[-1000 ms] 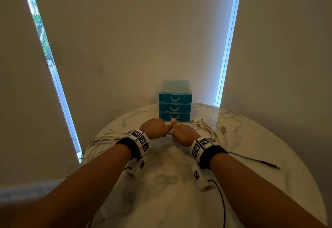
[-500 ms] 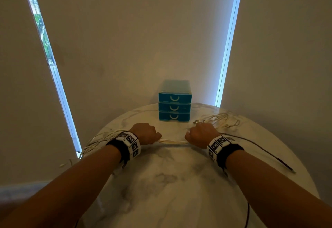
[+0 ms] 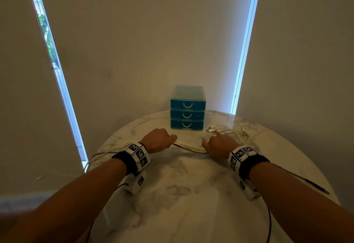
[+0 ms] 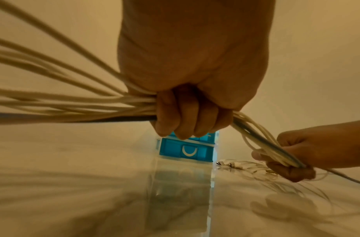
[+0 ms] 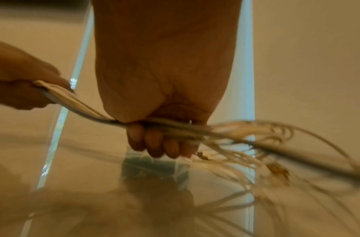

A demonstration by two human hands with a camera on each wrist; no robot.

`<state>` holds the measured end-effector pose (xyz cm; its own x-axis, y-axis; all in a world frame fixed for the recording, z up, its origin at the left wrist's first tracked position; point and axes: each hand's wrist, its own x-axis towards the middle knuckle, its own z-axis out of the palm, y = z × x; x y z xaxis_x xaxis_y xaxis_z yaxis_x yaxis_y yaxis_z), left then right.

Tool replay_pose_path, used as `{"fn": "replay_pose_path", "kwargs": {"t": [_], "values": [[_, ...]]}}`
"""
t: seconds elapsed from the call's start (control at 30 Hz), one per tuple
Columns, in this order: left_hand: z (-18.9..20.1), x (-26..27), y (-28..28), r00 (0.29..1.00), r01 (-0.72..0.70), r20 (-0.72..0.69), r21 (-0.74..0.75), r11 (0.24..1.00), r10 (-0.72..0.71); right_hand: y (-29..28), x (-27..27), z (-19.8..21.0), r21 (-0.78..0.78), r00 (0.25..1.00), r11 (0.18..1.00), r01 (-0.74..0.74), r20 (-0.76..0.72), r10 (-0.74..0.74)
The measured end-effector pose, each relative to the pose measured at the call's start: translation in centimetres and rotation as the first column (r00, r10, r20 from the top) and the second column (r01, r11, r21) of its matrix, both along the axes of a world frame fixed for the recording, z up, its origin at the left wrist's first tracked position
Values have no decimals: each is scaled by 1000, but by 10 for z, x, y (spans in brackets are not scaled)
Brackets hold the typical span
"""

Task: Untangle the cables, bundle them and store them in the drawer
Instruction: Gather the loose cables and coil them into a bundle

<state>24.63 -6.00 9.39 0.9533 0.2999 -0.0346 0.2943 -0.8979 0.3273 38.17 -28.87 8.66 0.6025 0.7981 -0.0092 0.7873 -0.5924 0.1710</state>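
Observation:
A bundle of several white cables (image 3: 188, 147) with one darker cable (image 4: 276, 149) in it runs between my two fists above the marble table (image 3: 183, 194). My left hand (image 3: 158, 140) grips the bundle in a closed fist (image 4: 187, 118); the loose lengths fan out to the left over the table edge. My right hand (image 3: 218, 145) grips the same bundle (image 5: 175, 126) further right, and the plug ends (image 3: 214, 130) trail beside it. The blue three-drawer unit (image 3: 187, 114) stands at the back of the table, all drawers closed.
A thin black cable (image 3: 310, 182) lies along the table's right edge. Cable loops (image 3: 101, 154) hang over the left edge toward the floor. Walls with two bright window slits stand close behind the table.
My hands started together at the middle of the bundle and have slid apart, right hand going right. The stretch of cable between them now sags a little.

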Motion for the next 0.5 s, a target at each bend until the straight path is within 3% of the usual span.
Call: {"fn": "replay_pose_path", "kwargs": {"t": [0.1, 0.17, 0.23, 0.33, 0.4, 0.43, 0.5], "values": [[0, 2, -3, 1000, -12, 0, 0, 1000, 12, 10, -10, 8, 54, 999, 998, -7, -45, 9], [0, 2, -5, 999, -16, 46, -30, 999, 18, 26, -21, 17, 273, 981, 962, -8, -186, 61], [0, 1, -9, 994, -21, 109, -66, 998, 28, 49, -39, 25, 461, 879, 878, 128, -463, 115], [1, -1, -11, 984, -34, 170, -69, 997, 45, 76, -61, 28, 341, 678, 896, 284, -732, 63], [0, -3, -8, 979, -55, 194, -63, 996, 66, 82, -65, 28, 278, 598, 887, 368, -801, 3], [-1, -4, -6, 974, -59, 212, -85, 995, 76, 83, -65, 29, 307, 616, 874, 376, -787, 12], [-1, -6, -3, 971, -40, 229, -146, 989, 73, 83, -62, 30, 383, 733, 876, 292, -678, 52]]}}
